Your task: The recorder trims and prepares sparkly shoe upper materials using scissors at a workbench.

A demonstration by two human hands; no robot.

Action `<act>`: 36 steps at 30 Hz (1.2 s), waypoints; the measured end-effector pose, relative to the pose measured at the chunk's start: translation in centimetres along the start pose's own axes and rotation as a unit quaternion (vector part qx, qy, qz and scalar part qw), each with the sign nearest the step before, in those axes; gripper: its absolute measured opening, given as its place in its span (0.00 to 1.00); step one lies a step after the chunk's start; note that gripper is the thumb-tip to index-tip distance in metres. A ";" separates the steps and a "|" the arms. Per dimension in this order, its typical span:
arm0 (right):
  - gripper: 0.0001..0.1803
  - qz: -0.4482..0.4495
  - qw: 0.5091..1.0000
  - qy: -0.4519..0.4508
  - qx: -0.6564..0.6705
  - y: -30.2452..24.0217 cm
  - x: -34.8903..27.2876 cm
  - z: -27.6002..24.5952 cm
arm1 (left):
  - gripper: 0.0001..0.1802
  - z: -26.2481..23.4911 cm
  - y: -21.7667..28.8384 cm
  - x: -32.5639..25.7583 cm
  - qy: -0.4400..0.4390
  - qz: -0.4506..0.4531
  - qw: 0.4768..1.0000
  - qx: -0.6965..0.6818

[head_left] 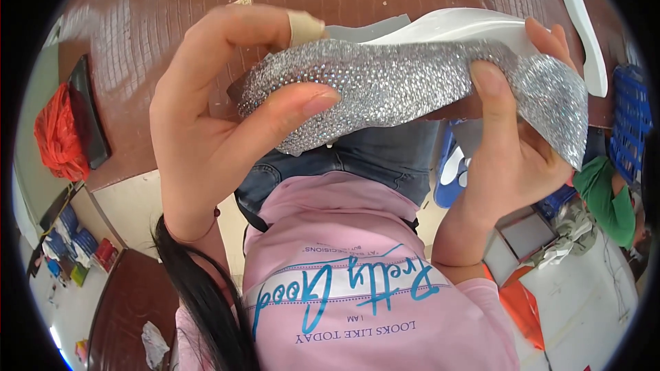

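Left hand (pixel 206 124) curled in a narrow grip on the near-left end of the rhinestone sheet (pixel 399 86): thumb pressed across its glittering face, taped forefinger hooked over the top edge. Right hand (pixel 515 151) pinches the opposite end, thumb flat on the silver face, remaining fingers wrapped behind and over the top.

Sheet spans directly between both hands, held up off the brown table (pixel 172 20). Long axis runs left-right, sagging slightly at mid-span; the right end folds down past the right thumb into a loose corner.

White moulded sole (pixel 467 24) sits just behind the sheet's upper edge, touching the right fingertips; long axis also left-right. Cannot tell whether sheet and sole are bonded.

Outward from the left hand: orange bag (pixel 58 134) lies on the table's far-left edge beside a dark flat slab.

Outward from the right hand: second white sole piece (pixel 584 27) on the table, well apart. Blue crate (pixel 631 120) further right, contents not legible. Below the right wrist, a grey open box (pixel 519 237); appears to hold nothing visible. Green cloth (pixel 605 196) beside it.
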State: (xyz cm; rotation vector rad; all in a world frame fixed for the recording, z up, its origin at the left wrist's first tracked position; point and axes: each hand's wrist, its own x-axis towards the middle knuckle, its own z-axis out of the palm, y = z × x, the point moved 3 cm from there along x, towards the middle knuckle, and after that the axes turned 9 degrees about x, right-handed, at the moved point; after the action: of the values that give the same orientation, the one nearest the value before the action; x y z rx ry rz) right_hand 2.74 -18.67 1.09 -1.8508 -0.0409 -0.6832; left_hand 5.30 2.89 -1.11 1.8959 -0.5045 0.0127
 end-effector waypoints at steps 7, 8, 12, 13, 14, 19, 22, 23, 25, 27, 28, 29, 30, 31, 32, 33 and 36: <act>0.22 0.009 0.994 0.051 0.097 0.7 -0.1 0.8 | 0.33 1.4 2.2 0.1 0.043 -0.140 0.987 -0.071; 0.22 0.010 0.993 0.053 0.105 0.7 -0.1 0.9 | 0.34 1.5 2.2 0.0 0.045 -0.169 0.981 -0.086; 0.23 0.022 0.995 0.047 0.079 0.4 -0.1 0.6 | 0.37 2.0 2.2 0.0 0.055 -0.113 0.992 0.013; 0.23 0.025 0.996 0.045 0.070 0.4 -0.1 0.5 | 0.38 2.2 2.2 -0.1 0.059 -0.093 0.993 0.046; 0.23 0.027 0.996 0.047 0.071 0.4 -0.2 0.4 | 0.38 2.3 2.1 -0.1 0.057 -0.094 0.993 0.047; 0.24 0.034 0.996 0.048 0.071 0.6 -0.4 0.3 | 0.42 2.5 2.0 -0.3 0.076 -0.082 0.992 0.061; 0.24 0.030 0.996 0.045 0.069 0.6 -0.4 0.0 | 0.44 2.9 2.3 -0.1 0.073 -0.073 0.993 0.062; 0.23 0.028 0.996 0.043 0.068 0.6 -0.4 0.1 | 0.45 2.9 2.3 -0.1 0.072 -0.070 0.993 0.061; 0.23 0.021 0.996 0.045 0.071 0.6 -0.3 0.3 | 0.43 2.6 2.0 -0.1 0.080 -0.050 0.991 0.096; 0.23 0.006 0.996 0.051 0.077 0.7 -0.2 0.6 | 0.40 2.1 1.8 -0.2 0.094 -0.006 0.981 0.167; 0.23 -0.002 0.995 0.054 0.080 0.7 -0.2 0.6 | 0.38 2.0 1.9 -0.3 0.101 0.016 0.974 0.202; 0.23 -0.002 0.995 0.053 0.081 0.7 -0.2 0.7 | 0.38 2.0 1.9 -0.4 0.102 0.016 0.974 0.203; 0.22 -0.001 0.996 0.053 0.077 0.7 -0.3 0.7 | 0.39 2.1 1.9 -0.5 0.109 0.020 0.974 0.199; 0.22 -0.001 0.996 0.053 0.074 0.7 -0.3 0.7 | 0.40 2.2 2.0 -0.6 0.116 0.023 0.974 0.195; 0.22 0.000 0.996 0.054 0.071 0.7 -0.3 0.6 | 0.40 2.3 2.0 -0.7 0.122 0.027 0.973 0.191; 0.22 0.001 0.996 0.054 0.068 0.7 -0.4 0.7 | 0.41 2.5 2.1 -0.8 0.129 0.030 0.973 0.188; 0.21 0.018 0.995 0.053 0.076 0.5 -0.5 0.7 | 0.43 3.0 2.4 -1.1 0.151 0.039 0.972 0.177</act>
State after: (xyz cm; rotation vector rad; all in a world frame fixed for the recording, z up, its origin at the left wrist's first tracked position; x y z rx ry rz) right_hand 2.79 -18.11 0.21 -1.6629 0.0095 -0.7324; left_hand 2.77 -0.16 -0.43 2.1702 -0.3850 0.4632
